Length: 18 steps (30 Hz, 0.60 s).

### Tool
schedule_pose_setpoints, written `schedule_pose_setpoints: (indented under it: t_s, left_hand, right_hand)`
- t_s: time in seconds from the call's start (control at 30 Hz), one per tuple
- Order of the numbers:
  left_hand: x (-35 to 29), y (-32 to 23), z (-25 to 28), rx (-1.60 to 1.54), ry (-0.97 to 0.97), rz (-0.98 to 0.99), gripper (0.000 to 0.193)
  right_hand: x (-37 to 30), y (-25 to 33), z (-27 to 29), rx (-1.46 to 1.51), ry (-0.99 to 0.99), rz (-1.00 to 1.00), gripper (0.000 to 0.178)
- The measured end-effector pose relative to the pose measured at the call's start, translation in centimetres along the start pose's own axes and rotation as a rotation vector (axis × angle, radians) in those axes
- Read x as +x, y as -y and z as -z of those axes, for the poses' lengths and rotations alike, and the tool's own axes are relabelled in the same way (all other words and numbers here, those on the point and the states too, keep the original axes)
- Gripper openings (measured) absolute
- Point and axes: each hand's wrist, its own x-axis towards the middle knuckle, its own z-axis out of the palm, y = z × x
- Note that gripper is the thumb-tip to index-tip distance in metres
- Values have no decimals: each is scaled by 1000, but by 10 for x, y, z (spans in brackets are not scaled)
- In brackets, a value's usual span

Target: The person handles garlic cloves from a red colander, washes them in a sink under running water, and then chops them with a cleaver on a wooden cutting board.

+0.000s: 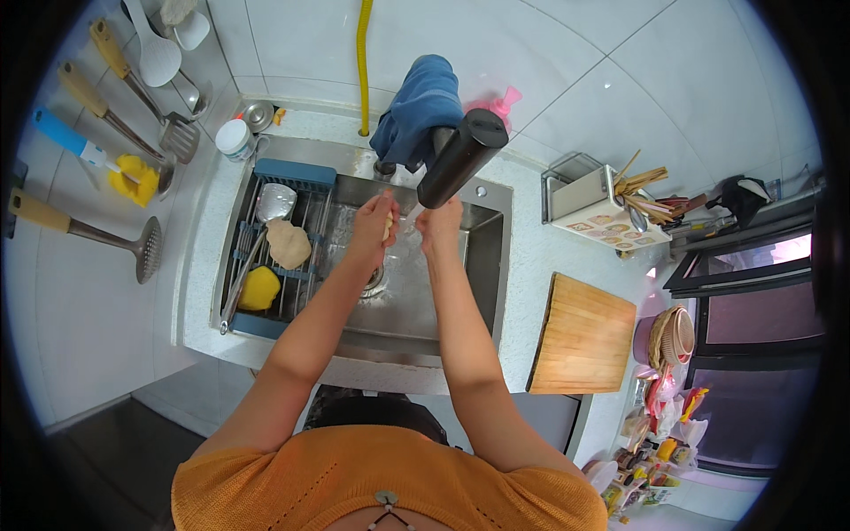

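Both my hands are over the steel sink [412,310], at its far side under the black faucet [465,155]. A thin stream of water [414,212] falls between them. My left hand [374,226] is closed around a small pale-yellow piece [388,230], mostly covered by the fingers, so its kind does not show. Beside the stream, my right hand [440,226] has its fingers curled in. Whatever it may hold is hidden. A blue cloth [421,102] hangs over the back of the faucet.
A drying rack [297,177] across the sink's left side holds a long-handled ladle [276,202], a beige scrubber [289,243] and a yellow sponge [259,288]. A wooden cutting board [584,336] lies on the right counter. Behind it stands a chopstick holder [589,203]. Utensils hang left, including a skimmer [149,250].
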Motion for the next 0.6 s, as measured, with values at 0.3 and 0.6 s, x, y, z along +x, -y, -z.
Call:
schedule_pose_setpoints:
  t_s: [0.3, 0.6]
  left_hand:
    - [-8, 12, 15, 10, 61, 77, 14]
    - [-10, 20, 45, -126, -56, 192, 16]
  right_hand:
    - [85, 22, -11, 3, 142, -5, 18]
    - [82, 8, 7, -503, 198, -8, 14]
